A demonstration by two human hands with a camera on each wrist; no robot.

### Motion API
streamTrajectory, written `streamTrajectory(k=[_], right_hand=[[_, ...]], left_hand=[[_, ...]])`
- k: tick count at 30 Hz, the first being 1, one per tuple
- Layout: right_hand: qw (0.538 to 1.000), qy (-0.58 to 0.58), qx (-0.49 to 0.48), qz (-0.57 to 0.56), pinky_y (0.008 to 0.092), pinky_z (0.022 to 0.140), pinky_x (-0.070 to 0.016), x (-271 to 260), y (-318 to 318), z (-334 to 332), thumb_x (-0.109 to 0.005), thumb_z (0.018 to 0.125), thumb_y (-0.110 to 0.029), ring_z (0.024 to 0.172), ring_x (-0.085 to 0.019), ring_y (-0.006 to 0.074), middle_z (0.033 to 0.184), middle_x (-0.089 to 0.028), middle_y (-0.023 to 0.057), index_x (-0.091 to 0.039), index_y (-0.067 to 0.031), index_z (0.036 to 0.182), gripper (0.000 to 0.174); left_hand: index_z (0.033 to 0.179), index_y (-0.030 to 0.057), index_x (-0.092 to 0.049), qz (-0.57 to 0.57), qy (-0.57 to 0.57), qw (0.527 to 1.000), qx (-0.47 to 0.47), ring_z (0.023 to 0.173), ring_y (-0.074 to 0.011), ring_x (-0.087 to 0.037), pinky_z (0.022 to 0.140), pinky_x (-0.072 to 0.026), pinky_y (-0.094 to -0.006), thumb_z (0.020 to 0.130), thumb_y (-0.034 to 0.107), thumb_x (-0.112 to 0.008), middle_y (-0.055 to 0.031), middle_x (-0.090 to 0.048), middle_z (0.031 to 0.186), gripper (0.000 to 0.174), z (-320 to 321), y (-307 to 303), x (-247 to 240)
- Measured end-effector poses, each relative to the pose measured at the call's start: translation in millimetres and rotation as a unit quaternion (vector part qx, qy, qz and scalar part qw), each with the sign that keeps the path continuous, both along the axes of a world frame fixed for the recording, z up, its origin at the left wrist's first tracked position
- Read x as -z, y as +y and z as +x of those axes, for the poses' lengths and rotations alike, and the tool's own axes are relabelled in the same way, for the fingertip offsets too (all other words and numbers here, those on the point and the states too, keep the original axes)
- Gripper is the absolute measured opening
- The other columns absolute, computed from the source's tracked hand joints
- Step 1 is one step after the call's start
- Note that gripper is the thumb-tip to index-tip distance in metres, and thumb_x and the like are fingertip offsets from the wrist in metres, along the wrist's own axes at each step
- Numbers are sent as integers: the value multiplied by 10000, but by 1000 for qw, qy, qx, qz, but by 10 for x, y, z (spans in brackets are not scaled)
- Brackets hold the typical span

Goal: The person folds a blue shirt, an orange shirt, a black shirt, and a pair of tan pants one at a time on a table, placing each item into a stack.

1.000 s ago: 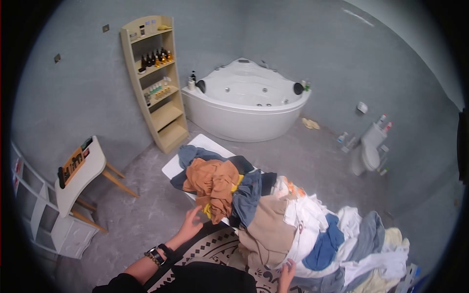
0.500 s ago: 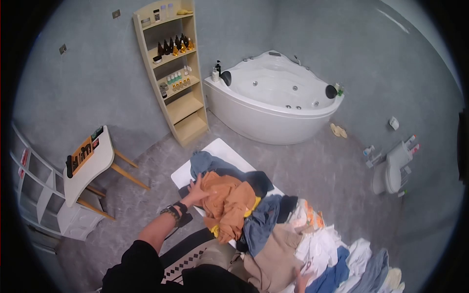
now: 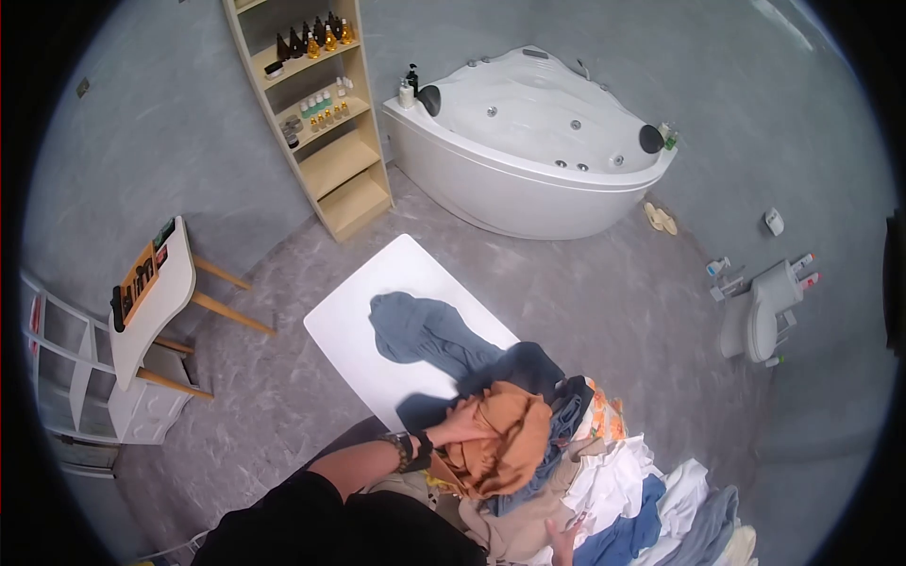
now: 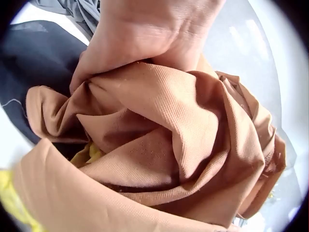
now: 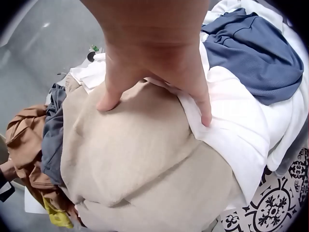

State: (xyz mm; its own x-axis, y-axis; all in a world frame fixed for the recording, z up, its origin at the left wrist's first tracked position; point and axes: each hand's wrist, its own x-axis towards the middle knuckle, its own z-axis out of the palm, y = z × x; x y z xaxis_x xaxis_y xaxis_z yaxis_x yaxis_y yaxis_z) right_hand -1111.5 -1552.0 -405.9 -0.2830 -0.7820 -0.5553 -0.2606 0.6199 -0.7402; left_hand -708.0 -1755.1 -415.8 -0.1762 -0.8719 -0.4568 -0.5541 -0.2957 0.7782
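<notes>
Reaching into the rust-orange ribbed garment, the left hand has its fingers hidden by folds, so whether they grip, I can't tell. That garment sits bunched at the pile's left side, yellow fabric peeking out, beside a navy garment. Over on the right, the right hand is open, fingers spread, resting on the beige garment where it meets a white garment. A slate-blue garment lies across the white tabletop.

Bathroom with a corner tub, a toilet and bottles along a wooden shelf unit.
</notes>
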Motion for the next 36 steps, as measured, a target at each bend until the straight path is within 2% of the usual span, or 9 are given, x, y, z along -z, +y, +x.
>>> streamTrajectory(k=[6, 11, 13, 16, 19, 24, 26, 32, 36], right_hand=[[993, -87, 84, -6, 350, 1096, -305, -272, 55, -10, -742, 789, -154, 1342, -315, 263, 1510, -229, 153, 22, -72, 1526, 1065], [995, -42, 77, -35, 350, 1107, -289, -72, 299, -332, -752, 770, -148, 1339, -334, 272, 1484, -275, 195, -21, 3, 1507, 1049], [998, 22, 50, -44, 350, 1107, -294, 213, 416, -510, -764, 756, -181, 1339, -334, 279, 1470, -287, 223, -40, 40, 1494, 1056], [995, -16, 85, -51, 358, 1112, -289, 270, 584, -657, -771, 752, -222, 1340, -336, 292, 1451, -313, 254, -96, 73, 1475, 1032], [993, 33, 80, -84, 353, 1125, -258, 266, 646, -715, -764, 767, -282, 1353, -326, 319, 1449, -315, 280, -139, 88, 1462, 1006], [985, 129, 57, -98, 343, 1064, -353, 315, 662, -638, -705, 815, -217, 1282, -419, 282, 1409, -384, 236, -98, 57, 1476, 938], [986, 100, 91, -95, 354, 1135, -229, 225, 624, -533, -726, 807, -320, 1389, -281, 334, 1473, -280, 296, -135, 103, 1458, 975], [992, 37, 79, -85, 340, 1128, -235, 433, 736, -733, -714, 807, -285, 1382, -289, 329, 1467, -287, 290, -157, 102, 1451, 935], [974, 162, 137, -85, 373, 1138, -207, -629, 308, -168, -636, 862, -217, 1358, -314, 340, 1461, -317, 253, -228, 92, 1430, 765]], left_hand=[[1502, 96, -176, 60, 50, 997, 7, 1356, -423, -260, 1101, -203, -570, 623, 686, -747, -177, -294, 1487, 1203, -830, 431, 60], [1473, 106, -274, 83, 21, 996, 24, 1342, -444, -282, 1107, -226, -558, 638, 665, -743, -189, -334, 1456, 1109, -1389, 697, 119], [1412, 92, -381, 61, -7, 997, 45, 1286, -394, -408, 1062, -352, -465, 651, 612, -773, -231, -412, 1385, 1001, -1574, 782, 363], [1364, 67, -419, 77, -42, 994, 58, 1244, -388, -464, 1002, -435, -443, 639, 584, -786, -249, -433, 1351, 963, -1702, 723, -69], [1234, 23, -529, -10, -46, 998, 48, 1097, -383, -565, 902, -500, -458, 657, 492, -807, -225, -544, 1201, 794, -1874, 856, 333], [1404, 103, -334, 24, -1, 999, 47, 1255, -386, -371, 1045, -334, -483, 693, 512, -783, -207, -371, 1320, 935, -1954, 877, 304], [1450, 113, -224, 56, -5, 997, 61, 1281, -401, -325, 1063, -281, -525, 709, 551, -759, -216, -326, 1346, 1014, -1895, 835, 150], [1487, 78, -174, 86, 26, 994, 61, 1345, -430, -217, 1085, -212, -562, 747, 655, -653, -242, -212, 1471, 1054, -1764, 839, 175], [1522, 106, -13, 170, 20, 985, 7, 1411, -451, -83, 1132, -139, -545, 764, 710, -597, -278, -56, 1530, 1131, -1568, 860, -165]])
